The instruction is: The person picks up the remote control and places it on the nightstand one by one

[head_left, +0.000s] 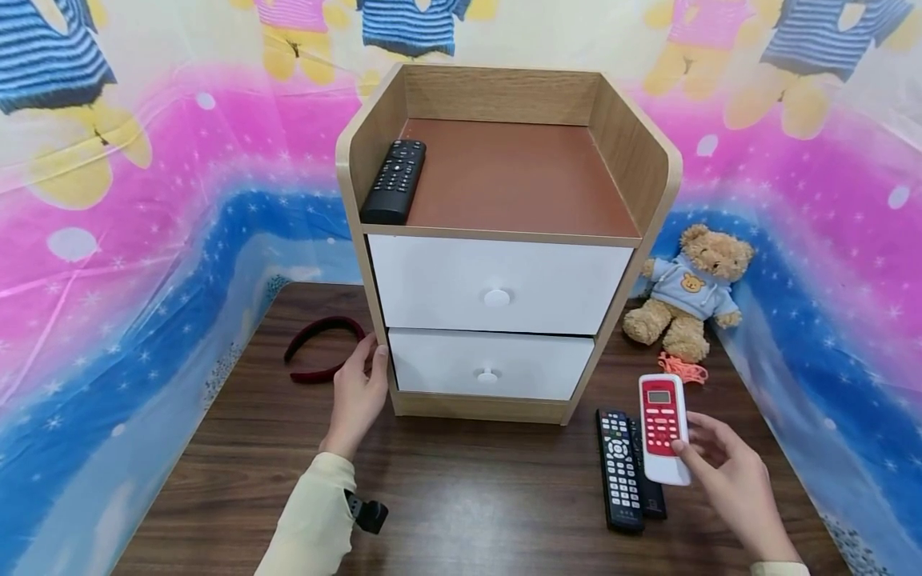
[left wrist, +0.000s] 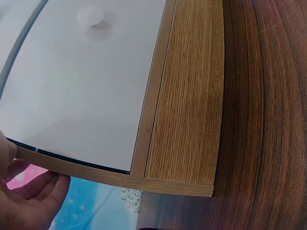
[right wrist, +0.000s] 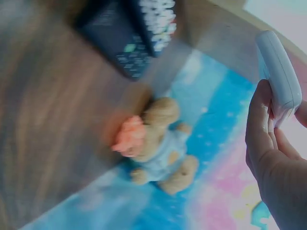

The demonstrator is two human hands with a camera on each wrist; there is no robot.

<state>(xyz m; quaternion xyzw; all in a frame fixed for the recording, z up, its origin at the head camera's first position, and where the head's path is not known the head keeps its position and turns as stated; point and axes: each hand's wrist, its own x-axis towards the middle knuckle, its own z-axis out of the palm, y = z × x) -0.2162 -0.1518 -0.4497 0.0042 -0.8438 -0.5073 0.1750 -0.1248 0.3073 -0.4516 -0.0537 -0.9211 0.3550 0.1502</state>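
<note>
My left hand (head_left: 358,392) grips the left side edge of a small wooden cabinet (head_left: 479,406). In the left wrist view its thumb lies at the front and its fingers (left wrist: 55,191) behind the panel. My right hand (head_left: 738,472) holds a white air-conditioner remote (head_left: 664,429) with a red button face, thumb on the front. The remote is raised over the table's right side, its edge turned to the right wrist view. Below and left of it lie a black remote (head_left: 618,472) with light buttons and another black remote (head_left: 654,500), partly hidden.
A black remote (head_left: 394,182) lies on the cabinet's brown top, along the left wall. Both white drawers (head_left: 439,280) are closed. A dark red headband (head_left: 317,376) lies left of the cabinet. A teddy bear (head_left: 691,292) sits at the right, with orange cord (head_left: 684,370) before it.
</note>
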